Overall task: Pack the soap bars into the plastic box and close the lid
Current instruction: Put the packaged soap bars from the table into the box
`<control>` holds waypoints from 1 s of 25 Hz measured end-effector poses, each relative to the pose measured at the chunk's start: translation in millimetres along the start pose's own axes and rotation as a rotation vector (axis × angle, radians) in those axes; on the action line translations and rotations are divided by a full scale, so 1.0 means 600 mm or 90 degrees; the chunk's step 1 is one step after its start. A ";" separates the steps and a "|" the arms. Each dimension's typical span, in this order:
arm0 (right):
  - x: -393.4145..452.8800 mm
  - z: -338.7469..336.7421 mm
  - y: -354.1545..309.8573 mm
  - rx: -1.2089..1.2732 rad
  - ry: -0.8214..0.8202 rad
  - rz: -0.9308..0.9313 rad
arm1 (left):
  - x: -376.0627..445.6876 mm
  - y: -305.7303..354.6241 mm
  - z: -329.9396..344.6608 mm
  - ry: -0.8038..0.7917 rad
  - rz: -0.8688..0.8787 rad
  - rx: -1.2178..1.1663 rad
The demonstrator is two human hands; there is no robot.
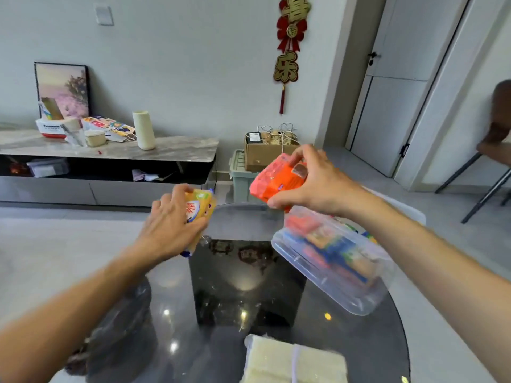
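My left hand (168,222) grips a yellow-wrapped soap bar (199,208) above the far left part of the dark glass table (243,286). An orange-wrapped soap bar (272,181) is held up in my right hand (309,183), just above the far end of the clear plastic box (340,283). The box sits at the table's right side with several colourful soap bars (329,244) inside it. I cannot make out the lid separately from the box.
A pale yellow wrapped block (293,360) lies at the table's near edge. Beyond the table are a low marble-topped cabinet (110,150) with clutter, a green bin (240,178) with a cardboard box (265,153) on it, and a chair (495,150) at the right.
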State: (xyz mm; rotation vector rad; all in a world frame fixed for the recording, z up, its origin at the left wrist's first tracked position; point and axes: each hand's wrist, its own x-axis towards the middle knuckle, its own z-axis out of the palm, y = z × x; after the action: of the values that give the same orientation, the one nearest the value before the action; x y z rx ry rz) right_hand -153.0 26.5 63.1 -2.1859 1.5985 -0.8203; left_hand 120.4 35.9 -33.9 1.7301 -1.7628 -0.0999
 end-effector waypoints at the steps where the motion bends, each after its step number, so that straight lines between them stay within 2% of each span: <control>1: -0.002 -0.042 0.012 0.027 0.028 0.022 | 0.033 0.037 -0.008 0.016 0.035 -0.005; 3: -0.010 -0.107 0.049 0.050 0.058 0.075 | 0.100 0.125 -0.014 0.009 0.103 -0.016; 5: -0.015 -0.135 0.092 0.041 0.046 0.130 | 0.154 0.216 -0.003 -0.036 0.138 -0.025; 8: -0.019 -0.134 0.156 -0.025 -0.005 0.184 | 0.184 0.331 0.068 -0.132 0.235 0.040; 10: -0.018 -0.116 0.184 -0.092 -0.040 0.203 | 0.183 0.369 0.134 -0.194 0.313 0.112; 15: 0.006 -0.058 0.235 -0.219 -0.092 0.231 | 0.200 0.374 0.243 -0.285 0.291 0.204; 17: 0.010 -0.026 0.245 -0.222 -0.105 0.216 | 0.198 0.355 0.264 -0.267 0.305 0.258; 19: 0.017 -0.009 0.250 -0.167 -0.102 0.216 | 0.199 0.348 0.268 -0.253 0.321 0.256; 21: 0.022 -0.008 0.251 -0.115 -0.118 0.209 | 0.205 0.349 0.255 -0.283 0.333 0.247; 25: 0.016 -0.013 0.253 -0.151 -0.086 0.154 | 0.197 0.341 0.206 -0.270 0.301 0.184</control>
State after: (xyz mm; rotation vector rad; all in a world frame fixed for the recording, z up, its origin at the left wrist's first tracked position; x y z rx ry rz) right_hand -271.3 -31.9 -13.0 -2.0882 1.9239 -0.4222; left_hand -107.1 -94.4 15.6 1.5033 -2.5650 -0.0065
